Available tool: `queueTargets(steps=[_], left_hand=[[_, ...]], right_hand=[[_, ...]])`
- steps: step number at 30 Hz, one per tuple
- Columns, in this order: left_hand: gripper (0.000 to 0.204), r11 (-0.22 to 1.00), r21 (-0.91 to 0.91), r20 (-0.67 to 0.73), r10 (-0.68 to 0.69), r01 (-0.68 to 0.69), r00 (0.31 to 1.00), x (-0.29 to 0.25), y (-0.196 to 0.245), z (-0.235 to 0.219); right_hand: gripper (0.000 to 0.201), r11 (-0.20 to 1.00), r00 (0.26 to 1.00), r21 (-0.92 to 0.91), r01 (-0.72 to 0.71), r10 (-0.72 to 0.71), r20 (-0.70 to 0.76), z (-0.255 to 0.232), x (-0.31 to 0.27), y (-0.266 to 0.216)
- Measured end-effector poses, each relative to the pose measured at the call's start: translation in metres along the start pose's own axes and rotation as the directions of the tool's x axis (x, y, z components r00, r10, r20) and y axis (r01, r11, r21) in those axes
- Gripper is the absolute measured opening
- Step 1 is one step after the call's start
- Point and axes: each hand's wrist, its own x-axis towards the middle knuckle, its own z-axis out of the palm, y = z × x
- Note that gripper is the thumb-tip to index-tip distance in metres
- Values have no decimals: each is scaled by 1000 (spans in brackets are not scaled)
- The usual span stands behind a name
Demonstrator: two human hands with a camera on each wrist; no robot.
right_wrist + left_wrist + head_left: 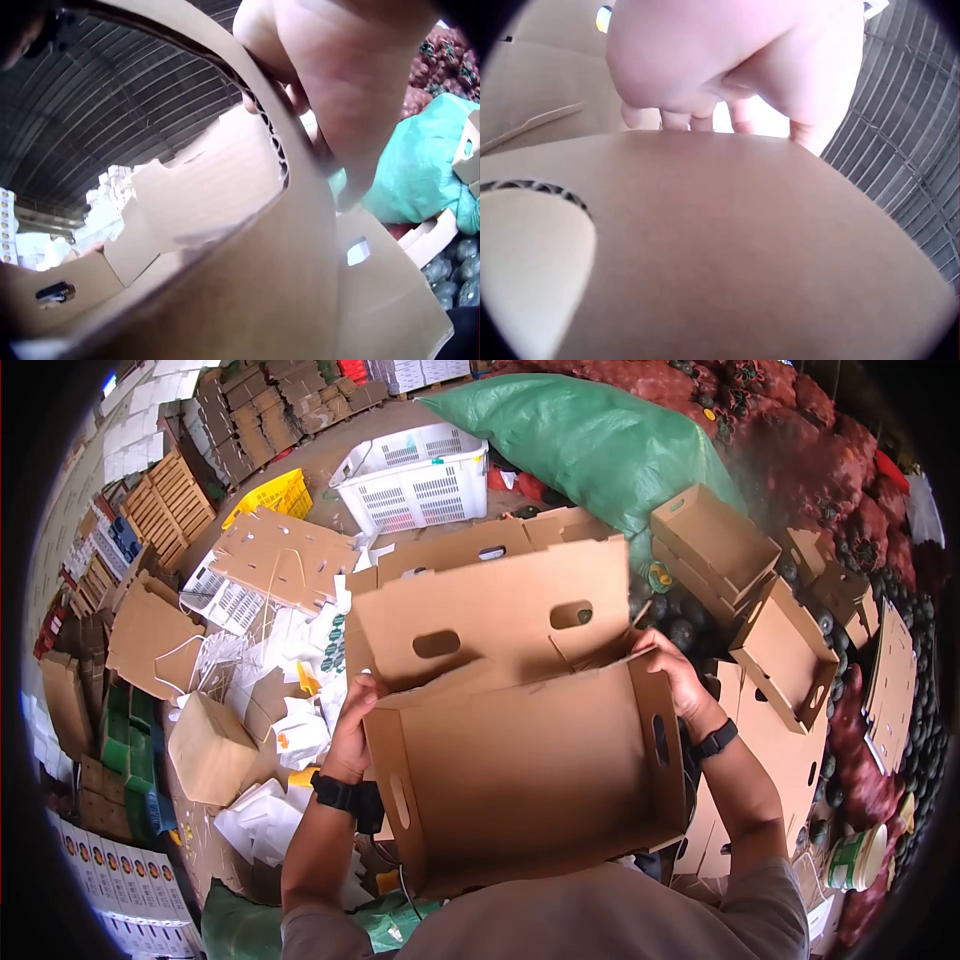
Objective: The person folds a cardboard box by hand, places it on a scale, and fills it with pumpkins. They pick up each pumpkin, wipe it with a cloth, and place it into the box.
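An open, shallow cardboard box (530, 760) is tilted in front of the person's chest, its inside facing up. The left hand (352, 725) grips its far left corner, while the right hand (678, 675) holds the far right corner, thumb at the rim. In the left wrist view the left hand (735, 60) bends over the edge of a box wall (727, 232) with an oval hand hole. The right hand (337, 82) pinches a corrugated edge in the right wrist view, its fingertips partly hidden. Just beyond stands another cardboard box (490, 595) with two oval hand holes.
Cardboard trays (715, 545) and dark round produce (682, 632) lie at the right, below red mesh sacks (780, 450). A green sack (590, 440) and a white crate (415, 480) stand ahead. White paper scraps (300, 730) and a closed carton (215, 745) are at the left.
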Motion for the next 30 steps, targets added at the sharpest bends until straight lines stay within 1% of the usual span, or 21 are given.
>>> queueTargets(steps=[2, 3, 6, 7, 8, 10, 11, 12, 13, 14, 16, 17, 19, 20, 21, 22, 24, 25, 28, 29, 30], left_hand=[[40, 978, 187, -87, 109, -91, 990, 2, -4, 22], [50, 915, 379, -93, 190, -141, 977, 0, -3, 39], [33, 820, 503, 46, 288, -272, 956, -10, 1, 59], [27, 907, 356, 93, 206, -226, 974, -10, -1, 49], [22, 967, 201, 150, 130, -159, 980, -8, -6, 28], [14, 948, 284, 260, 70, -146, 963, -1, -19, 5], [13, 840, 499, 302, 61, -212, 951, 5, -27, -3], [15, 682, 680, 336, 33, -267, 941, 6, -30, -6], [30, 541, 805, 308, -29, -244, 951, 7, -18, 18], [47, 377, 899, 278, -92, -225, 956, 9, -5, 43], [61, 244, 937, 287, -122, -251, 950, 17, 7, 73], [69, 232, 943, 289, -222, -238, 931, 26, 8, 74], [85, 196, 954, 290, -416, -226, 862, 45, 8, 72], [86, 131, 951, 308, -487, -281, 817, 54, 8, 71], [86, 69, 937, 321, -556, -342, 767, 63, 7, 70], [87, 13, 914, 325, -622, -405, 712, 69, 4, 69], [85, 80, 968, 227, -672, -236, 705, 71, -6, 62], [86, 104, 984, 178, -695, -147, 696, 72, -5, 60], [70, 371, 892, 86, -698, 257, 711, 72, 4, 56], [72, 425, 854, 110, -713, 301, 693, 71, 2, 52], [75, 477, 810, 139, -722, 342, 678, 71, 2, 46]], right_hand=[[46, 974, 981, -127, 185, -191, -35, 6, 8, 7], [50, 875, 934, -374, 308, -352, -53, 17, 9, 4], [41, 805, 913, -476, 354, -408, -11, 34, 7, 4], [24, 909, 937, -243, 339, -349, 2, 32, 4, 4], [19, 931, 949, -186, 316, -311, 53, 20, 4, 9], [24, 962, 955, -73, 261, -247, 164, -2, 12, 22], [38, 885, 985, -434, 170, -145, 92, -5, 12, 28], [36, 660, 957, -693, 291, -194, 217, 3, 13, 23], [36, 565, 961, -778, 273, -122, 248, 6, 16, 19], [42, 457, 961, -850, 263, -52, 270, 9, 20, 12], [56, 250, 959, -938, 239, 88, 268, 32, 30, -14], [66, 138, 953, -962, 236, 161, 257, 41, 37, -21], [77, 62, 898, -972, 227, 374, 233, 44, 56, -22], [83, 23, 857, -974, 226, 470, 210, 48, 62, -22], [82, -57, 821, -967, 249, 541, 180, 62, 63, -30], [81, 28, 840, -967, 255, 489, 235, 58, 62, -25], [79, 193, 867, -940, 282, 368, 335, 51, 61, -7], [66, 318, 874, -886, 337, 244, 420, 62, 49, -15], [52, 483, 918, -786, 386, -116, 379, 75, 26, -42], [45, 429, 933, -832, 353, -228, 279, 68, 21, -49], [45, 335, 923, -878, 342, -296, 247, 51, 24, -50]])
